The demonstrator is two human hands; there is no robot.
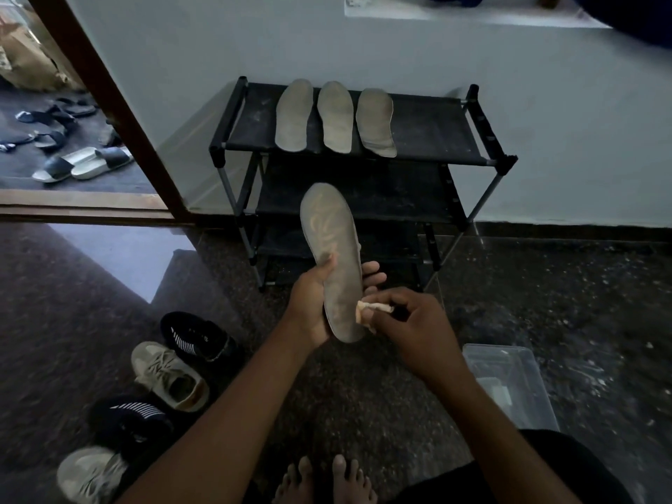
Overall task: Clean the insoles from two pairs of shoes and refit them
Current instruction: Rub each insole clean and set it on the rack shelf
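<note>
My left hand point(313, 303) grips a grey insole point(332, 249) by its heel half, toe end pointing away toward the rack. My right hand point(412, 323) pinches a small beige cloth point(371, 311) against the insole's heel edge. Three more grey insoles point(334, 120) lie side by side on the top shelf of the black shoe rack point(436, 132). On the floor at lower left stand two beige sneakers point(169, 376) point(89, 474) and two black striped sneakers point(198, 338) point(132, 420), alternating in a row.
A clear plastic box point(509, 383) sits on the speckled floor at my right. My bare feet point(323, 481) show at the bottom edge. A wooden door frame point(109, 103) stands at left, with sandals point(83, 163) scattered beyond it.
</note>
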